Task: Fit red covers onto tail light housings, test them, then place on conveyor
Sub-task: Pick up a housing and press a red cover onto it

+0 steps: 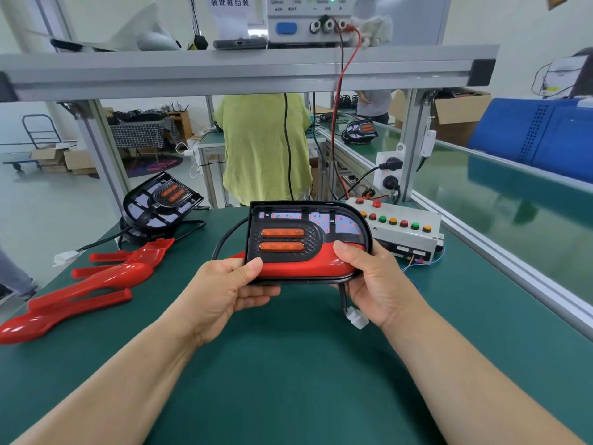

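I hold a black tail light housing (308,220) above the green bench, with two orange lenses on its left half. A red cover (305,264) lies along its lower edge. My left hand (231,284) grips the lower left corner, thumb on the cover's left end. My right hand (369,277) grips the lower right corner, thumb pressed on the red cover. The housing's black cable loops behind it, and its white connector (357,317) hangs below my right hand.
Loose red covers (90,284) lie at the left. Stacked housings (160,203) stand at the back left. A white test box (401,226) with coloured buttons sits behind the right hand. The green conveyor (513,200) runs along the right. A person in a green shirt (263,146) stands beyond the bench.
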Motion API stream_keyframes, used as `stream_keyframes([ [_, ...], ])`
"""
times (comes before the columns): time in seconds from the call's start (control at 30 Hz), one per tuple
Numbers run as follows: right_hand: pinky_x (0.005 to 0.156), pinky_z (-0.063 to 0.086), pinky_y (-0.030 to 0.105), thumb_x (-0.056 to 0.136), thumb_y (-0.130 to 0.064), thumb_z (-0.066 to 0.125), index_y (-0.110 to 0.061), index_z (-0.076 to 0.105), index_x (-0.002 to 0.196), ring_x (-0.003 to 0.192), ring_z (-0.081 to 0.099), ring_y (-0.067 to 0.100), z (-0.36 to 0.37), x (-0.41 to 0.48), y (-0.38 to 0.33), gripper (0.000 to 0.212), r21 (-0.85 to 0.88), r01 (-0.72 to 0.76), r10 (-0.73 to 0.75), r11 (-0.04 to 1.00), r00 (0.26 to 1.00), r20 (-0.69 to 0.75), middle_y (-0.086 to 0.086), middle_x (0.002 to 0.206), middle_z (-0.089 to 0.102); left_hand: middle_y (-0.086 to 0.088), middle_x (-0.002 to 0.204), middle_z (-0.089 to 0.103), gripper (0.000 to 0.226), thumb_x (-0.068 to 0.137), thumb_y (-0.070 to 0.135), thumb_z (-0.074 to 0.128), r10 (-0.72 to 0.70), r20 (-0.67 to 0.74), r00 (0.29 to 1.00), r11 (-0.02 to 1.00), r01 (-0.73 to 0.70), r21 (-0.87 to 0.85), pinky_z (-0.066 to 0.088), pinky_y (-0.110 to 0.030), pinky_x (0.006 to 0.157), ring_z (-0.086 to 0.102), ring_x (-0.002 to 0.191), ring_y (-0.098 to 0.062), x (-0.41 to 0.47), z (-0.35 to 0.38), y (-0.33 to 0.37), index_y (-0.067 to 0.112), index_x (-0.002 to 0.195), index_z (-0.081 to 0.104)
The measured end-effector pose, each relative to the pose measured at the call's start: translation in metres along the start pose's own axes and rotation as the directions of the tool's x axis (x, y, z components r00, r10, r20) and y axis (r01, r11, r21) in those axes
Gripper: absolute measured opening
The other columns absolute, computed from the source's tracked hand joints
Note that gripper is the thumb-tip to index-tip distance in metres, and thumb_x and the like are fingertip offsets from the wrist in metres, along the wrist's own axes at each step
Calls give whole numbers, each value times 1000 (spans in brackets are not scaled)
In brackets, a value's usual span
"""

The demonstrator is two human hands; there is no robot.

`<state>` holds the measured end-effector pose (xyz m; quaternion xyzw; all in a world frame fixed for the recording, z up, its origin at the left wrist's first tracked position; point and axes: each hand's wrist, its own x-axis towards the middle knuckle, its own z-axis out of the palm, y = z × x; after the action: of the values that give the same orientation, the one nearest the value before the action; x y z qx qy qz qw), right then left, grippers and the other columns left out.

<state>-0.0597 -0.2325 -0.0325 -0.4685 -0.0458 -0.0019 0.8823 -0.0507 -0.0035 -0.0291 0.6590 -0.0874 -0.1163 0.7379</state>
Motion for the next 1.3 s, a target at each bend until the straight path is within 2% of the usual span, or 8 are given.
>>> stream_keyframes([
  [0.17, 72, 61, 42, 62, -11, 76, -10, 69, 103, 79, 72, 25, 0, -1, -1, 41, -2, 1, -1, 1000, 1000, -16, 13, 93, 76, -14, 99, 76, 42, 80, 36, 61, 54, -42, 998, 996, -50, 79, 58, -26, 66, 75, 86, -28, -1, 1, -1, 4, 105, 71],
  [0.47, 80, 60, 46, 74, -8, 72, -2, 55, 133, 102, 69, 33, -3, -2, 0, 62, 45, -36, 34, 998, 999, 39, 23, 121, 68, -10, 101, 76, 29, 96, 27, 54, 68, -29, 997, 991, -64, 118, 60, -27, 72, 74, 87, -27, 1, 1, -5, 7, 108, 71],
  [0.6, 70, 61, 41, 70, -5, 71, -3, 61, 123, 87, 73, 27, -5, -1, -2, 54, 55, -38, 37, 998, 999, 12, 18, 107, 73, -11, 97, 76, 45, 88, 47, 56, 10, -3, 1000, 977, -9, 212, 56, -24, 65, 74, 79, -21, 1, 1, -6, 8, 105, 71],
  [0.73, 65, 62, 40, 68, -7, 72, -8, 63, 118, 83, 74, 24, -10, 1, -10, 51, 112, -18, 28, 994, 996, -88, 14, 101, 75, -5, 86, 77, 51, 82, 59, 57, 87, -217, 972, 967, -30, 254, 52, -23, 60, 68, 66, -14, 8, -17, 1, 13, 98, 71],
  [0.9, 62, 62, 40, 78, -19, 73, -11, 66, 104, 78, 75, 21, -15, 2, -14, 28, 158, -16, 43, 987, 984, -171, 10, 92, 77, 13, 82, 73, 14, 93, 41, 60, 319, -481, 817, 831, 3, 556, 52, -33, 80, 68, 84, -13, 16, -39, -6, 37, 84, 70],
  [1.03, 57, 60, 37, 92, -34, 64, -15, 70, 96, 76, 76, 20, -14, 3, -13, 20, 146, -11, 39, 989, 980, -193, 8, 90, 78, 28, 96, 59, 17, 96, 36, 56, 426, -495, 758, 749, 11, 662, 37, -18, 75, 54, 89, 6, 16, -43, -6, 36, 109, 68],
  [1.17, 55, 60, 36, 92, -37, 63, -15, 69, 96, 74, 76, 20, -14, 1, -14, 23, 143, -16, 45, 990, 978, -203, 9, 88, 78, 6, 113, 64, 27, 98, 25, 57, 500, -503, 705, 640, 91, 763, 41, -34, 91, 56, 108, -18, 14, -61, 4, 19, 122, 67],
  [1.3, 55, 60, 35, 84, -36, 67, -16, 78, 85, 75, 76, 19, -13, 1, -11, 23, 122, -35, 53, 992, 987, -150, 9, 89, 78, -13, 134, 55, 38, 95, 29, 57, 393, -590, 705, 451, 412, 792, 39, -51, 103, 45, 125, -37, 13, -89, 7, 18, 132, 59],
])
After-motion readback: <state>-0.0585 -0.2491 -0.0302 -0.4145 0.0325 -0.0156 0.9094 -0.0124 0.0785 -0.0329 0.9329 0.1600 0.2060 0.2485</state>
